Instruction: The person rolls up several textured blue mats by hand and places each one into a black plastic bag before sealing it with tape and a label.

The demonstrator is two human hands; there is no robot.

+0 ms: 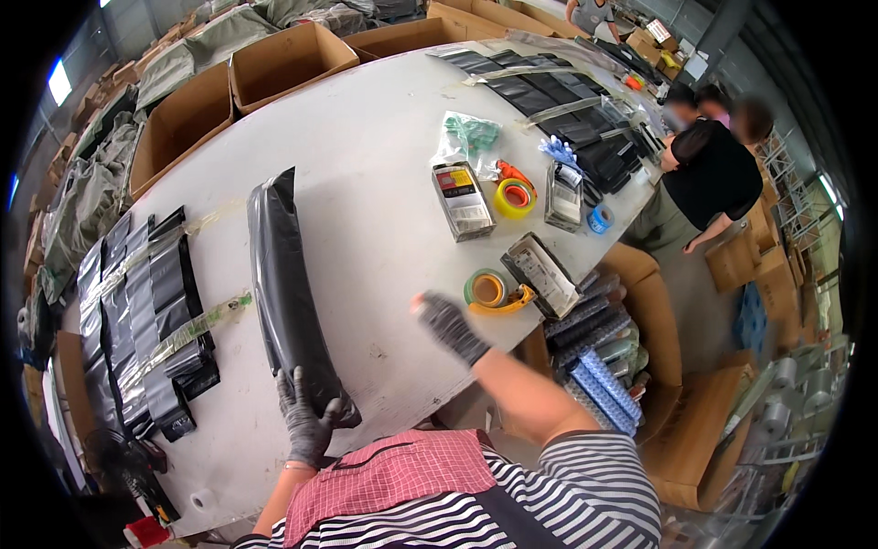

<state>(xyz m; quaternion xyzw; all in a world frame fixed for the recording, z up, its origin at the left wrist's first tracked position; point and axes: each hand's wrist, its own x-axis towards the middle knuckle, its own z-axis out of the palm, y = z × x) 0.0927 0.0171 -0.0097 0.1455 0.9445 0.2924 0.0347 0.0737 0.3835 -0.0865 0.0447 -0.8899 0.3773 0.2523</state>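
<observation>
A long black plastic-wrapped package [283, 274] lies lengthwise on the white table. My left hand [309, 423], in a grey glove, rests on its near end with fingers spread and thumb apart. To the right, my right hand [450, 331] hovers over the table, also gloved, with bare skin at a fingertip. Its fingers are drawn together; motion blur hides whether anything small is between them. Nearest to it are a tape roll [487, 291] and a yellow-orange tape dispenser [508, 302]. At the left, several flat black packages [151, 311] are joined by clear tape.
Toward the right edge stand an open box [541, 274], another box [463, 203], yellow tape [515, 198] and blue tape [600, 219]. Large cartons [291, 66] line the far side. A carton of wrapped rolls [608, 389] sits below the right edge. A co-worker [718, 169] stands far right.
</observation>
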